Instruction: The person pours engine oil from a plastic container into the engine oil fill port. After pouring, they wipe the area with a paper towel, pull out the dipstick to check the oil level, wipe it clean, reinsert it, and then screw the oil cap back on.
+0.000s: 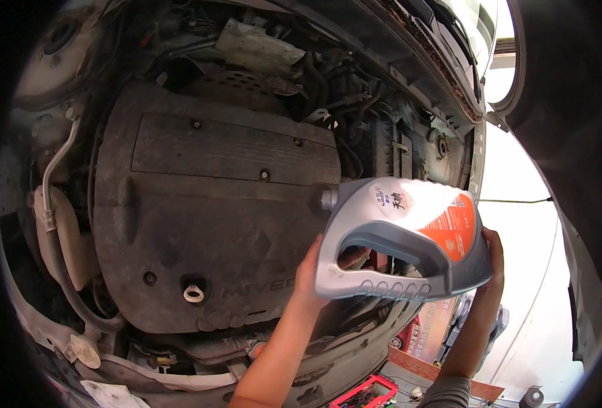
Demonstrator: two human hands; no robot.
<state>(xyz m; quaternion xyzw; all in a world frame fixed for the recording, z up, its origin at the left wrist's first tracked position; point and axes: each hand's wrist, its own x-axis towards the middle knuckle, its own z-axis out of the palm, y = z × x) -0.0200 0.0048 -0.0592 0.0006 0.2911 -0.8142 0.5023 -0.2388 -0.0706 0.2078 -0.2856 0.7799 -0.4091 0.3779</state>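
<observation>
Right of centre, left hand [307,273] curls on the jug [409,224] and right hand [495,255] cups it; loosened grip, I fear, could drop it.

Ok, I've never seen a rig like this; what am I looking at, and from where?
There's no machine: these are a person's left hand and right hand, both bare. The single picture comes from a wide fisheye camera on their head, looking down, so straight edges bend near the rim. In view is a car's dark engine cover, with a pale ring showing against it. Both hands hold a silver jug, neck pointing left: left hand near the neck end, right at the base.
</observation>
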